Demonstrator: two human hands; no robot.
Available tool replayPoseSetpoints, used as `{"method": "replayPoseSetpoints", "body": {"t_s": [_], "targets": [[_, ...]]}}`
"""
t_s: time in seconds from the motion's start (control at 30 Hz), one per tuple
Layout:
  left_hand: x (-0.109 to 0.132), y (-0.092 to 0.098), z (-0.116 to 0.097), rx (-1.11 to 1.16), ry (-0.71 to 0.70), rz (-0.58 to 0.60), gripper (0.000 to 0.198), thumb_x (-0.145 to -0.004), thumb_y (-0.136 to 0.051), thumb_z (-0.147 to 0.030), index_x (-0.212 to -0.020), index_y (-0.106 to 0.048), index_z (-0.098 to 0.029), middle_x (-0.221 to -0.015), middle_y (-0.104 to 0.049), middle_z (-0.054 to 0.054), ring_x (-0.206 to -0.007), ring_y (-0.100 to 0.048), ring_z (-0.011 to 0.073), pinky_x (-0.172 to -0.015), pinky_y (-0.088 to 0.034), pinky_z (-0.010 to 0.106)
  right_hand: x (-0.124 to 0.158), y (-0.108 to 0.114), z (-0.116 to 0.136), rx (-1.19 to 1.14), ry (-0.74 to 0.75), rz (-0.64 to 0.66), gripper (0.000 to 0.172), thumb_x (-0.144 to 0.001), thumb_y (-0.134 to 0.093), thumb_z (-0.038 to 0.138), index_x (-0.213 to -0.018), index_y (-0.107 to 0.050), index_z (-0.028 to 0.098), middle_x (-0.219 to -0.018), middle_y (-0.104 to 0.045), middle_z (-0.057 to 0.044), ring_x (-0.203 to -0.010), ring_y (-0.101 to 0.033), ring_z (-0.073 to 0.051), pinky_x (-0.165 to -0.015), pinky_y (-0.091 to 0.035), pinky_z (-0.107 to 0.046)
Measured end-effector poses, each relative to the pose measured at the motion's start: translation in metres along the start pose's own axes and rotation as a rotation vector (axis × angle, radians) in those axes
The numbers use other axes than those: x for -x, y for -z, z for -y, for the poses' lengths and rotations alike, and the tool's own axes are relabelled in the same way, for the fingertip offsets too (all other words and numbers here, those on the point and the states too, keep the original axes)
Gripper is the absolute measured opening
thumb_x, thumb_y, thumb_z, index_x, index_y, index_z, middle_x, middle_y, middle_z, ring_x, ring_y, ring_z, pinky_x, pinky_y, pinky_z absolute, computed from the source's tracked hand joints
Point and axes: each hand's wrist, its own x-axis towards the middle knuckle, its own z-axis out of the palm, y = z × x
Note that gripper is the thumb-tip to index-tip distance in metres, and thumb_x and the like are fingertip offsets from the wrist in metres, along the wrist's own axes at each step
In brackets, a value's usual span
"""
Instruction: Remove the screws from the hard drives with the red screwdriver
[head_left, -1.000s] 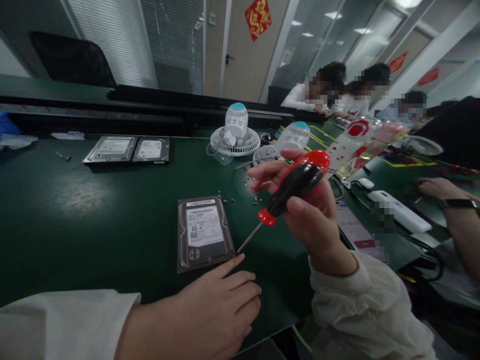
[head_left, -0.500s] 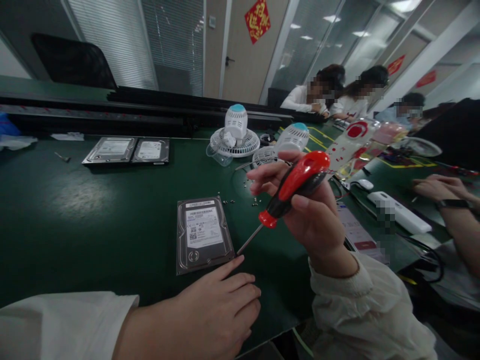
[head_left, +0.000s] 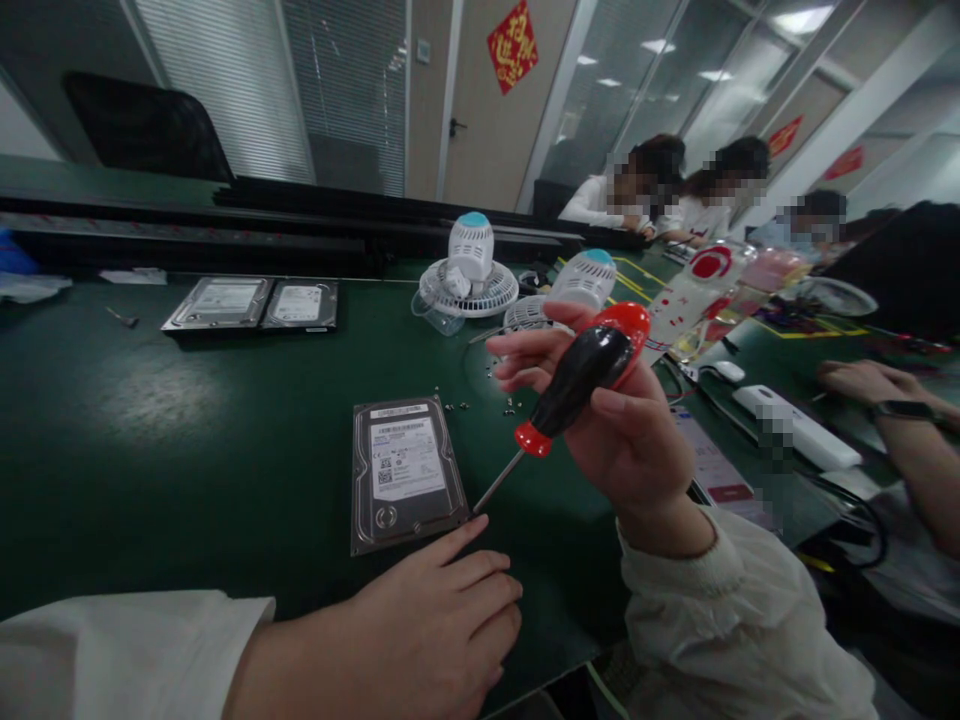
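Observation:
A hard drive lies flat on the green table, its white label facing up. My right hand grips a red and black screwdriver, which leans down to the left. The screwdriver's tip meets the drive's near right corner; any screw there is too small to make out. My left hand reaches in from below with its fingers stretched out and slightly apart. Its index fingertip touches that same corner beside the tip. Several small loose screws lie just beyond the drive.
Two more hard drives lie side by side at the back left. White fan parts stand at the back middle. To the right are a phone, a white power strip, cables and another person's hands. Other people sit farther back.
The screwdriver's handle has turned in my right hand, so its black side now faces me instead of the red. My left hand and the drive have hardly moved.

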Motion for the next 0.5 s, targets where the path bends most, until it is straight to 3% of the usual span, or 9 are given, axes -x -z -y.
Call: {"method": "replayPoseSetpoints", "body": {"t_s": [0.2,0.4,0.5], "targets": [[0.0004,-0.0014,0.0003,0.004,-0.004,-0.004,0.028,-0.106,-0.061,-0.032,-0.123,-0.073,-0.013,-0.119,-0.079,0.006,-0.121,-0.068,0.0238,-0.126,-0.034,0.044,0.0004,-0.001,-0.0025,0.101,0.108,-0.02,0.025,-0.091,-0.076,0.031,-0.11,-0.058,0.027,-0.097,-0.076,0.001,-0.09,-0.073,-0.016,-0.084,-0.059,-0.036],[-0.0006,-0.0011,-0.0002,0.009,0.004,-0.011,0.027,-0.107,-0.06,-0.031,-0.122,-0.073,-0.013,-0.119,-0.079,0.005,-0.121,-0.067,0.0234,-0.127,-0.032,0.044,-0.0012,-0.0009,-0.0003,-0.045,0.036,0.003,0.04,-0.088,-0.07,0.036,-0.125,-0.057,0.025,-0.121,-0.075,-0.004,-0.098,-0.073,-0.019,-0.092,-0.06,-0.041],[-0.0004,0.0009,-0.0007,-0.001,-0.004,-0.019,0.026,-0.107,-0.06,-0.03,-0.12,-0.073,-0.013,-0.119,-0.079,0.005,-0.121,-0.067,0.0234,-0.126,-0.033,0.045,-0.0006,-0.0011,0.0008,-0.001,0.02,-0.034,0.038,-0.088,-0.069,0.035,-0.124,-0.059,0.026,-0.115,-0.077,-0.003,-0.094,-0.073,-0.02,-0.09,-0.06,-0.041]]}}
